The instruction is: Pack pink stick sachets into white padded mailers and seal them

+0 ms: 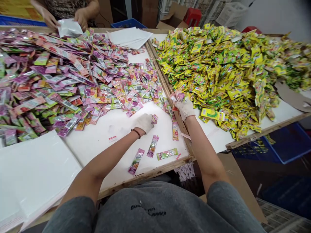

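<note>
My left hand (143, 124), in a white knit glove, is low over the white tabletop with its fingers curled. A purple-pink stick sachet (155, 119) sticks out at its fingertips. Also gloved, my right hand (186, 108) is closed round a few pink and purple stick sachets (178, 96) above the wooden divider (167, 87). Between my arms lie loose sachets: a purple one (136, 161), another purple one (153, 146) and a green-pink one (167, 154). An orange-pink sachet (175, 129) rests beside the divider.
A big heap of pink and purple sachets (60, 74) covers the left side; yellow-green packets (213, 64) are piled beyond the divider. White bags (34, 174) lie at lower left, white sheets (130, 37) at the back. Across the table, another person's hands (81, 17) hold a white bag (69, 28).
</note>
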`<action>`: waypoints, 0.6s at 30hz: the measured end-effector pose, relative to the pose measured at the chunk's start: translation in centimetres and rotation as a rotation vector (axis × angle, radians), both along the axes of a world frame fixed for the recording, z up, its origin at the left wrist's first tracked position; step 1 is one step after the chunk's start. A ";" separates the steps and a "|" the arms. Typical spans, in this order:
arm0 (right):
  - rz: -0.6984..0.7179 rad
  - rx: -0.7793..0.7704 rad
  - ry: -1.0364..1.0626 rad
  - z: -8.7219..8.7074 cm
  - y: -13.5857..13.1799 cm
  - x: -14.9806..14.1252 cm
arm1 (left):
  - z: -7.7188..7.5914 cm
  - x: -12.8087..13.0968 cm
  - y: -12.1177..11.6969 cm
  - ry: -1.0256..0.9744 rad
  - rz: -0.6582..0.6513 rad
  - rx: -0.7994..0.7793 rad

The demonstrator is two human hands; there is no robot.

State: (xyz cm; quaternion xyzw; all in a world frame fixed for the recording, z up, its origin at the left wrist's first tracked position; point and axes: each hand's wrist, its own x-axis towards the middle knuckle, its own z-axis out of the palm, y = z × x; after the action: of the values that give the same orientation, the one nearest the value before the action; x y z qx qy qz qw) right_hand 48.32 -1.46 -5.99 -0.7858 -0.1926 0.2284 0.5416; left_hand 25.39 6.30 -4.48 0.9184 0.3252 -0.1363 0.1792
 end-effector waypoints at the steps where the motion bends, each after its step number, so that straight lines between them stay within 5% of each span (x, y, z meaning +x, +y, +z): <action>1: 0.008 -0.062 0.025 -0.2 -0.2 -0.7 | -0.1 -0.4 0.4 0.000 -0.012 0.003; 6: 0.148 -0.322 0.013 -1.0 1.6 -4.5 | 0.0 -2.8 3.5 -0.061 -0.033 0.167; 10: 0.416 -0.545 -0.199 -0.7 2.8 -8.0 | -0.5 -4.9 4.6 -0.132 -0.095 0.239; 14: 0.674 -0.572 -0.454 -1.3 0.1 -12.1 | -1.5 -8.5 2.4 -0.159 -0.146 0.191; 18: 0.741 -0.465 -0.545 -2.5 -4.3 -13.8 | -1.5 -12.5 -0.7 -0.174 -0.102 0.107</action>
State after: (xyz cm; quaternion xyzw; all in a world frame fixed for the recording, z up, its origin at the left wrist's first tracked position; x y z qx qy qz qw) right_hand 34.49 -5.73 -8.49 -0.7956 -0.5362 0.2285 0.1654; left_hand 12.84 5.55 -6.01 0.9504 0.2680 -0.0474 0.1503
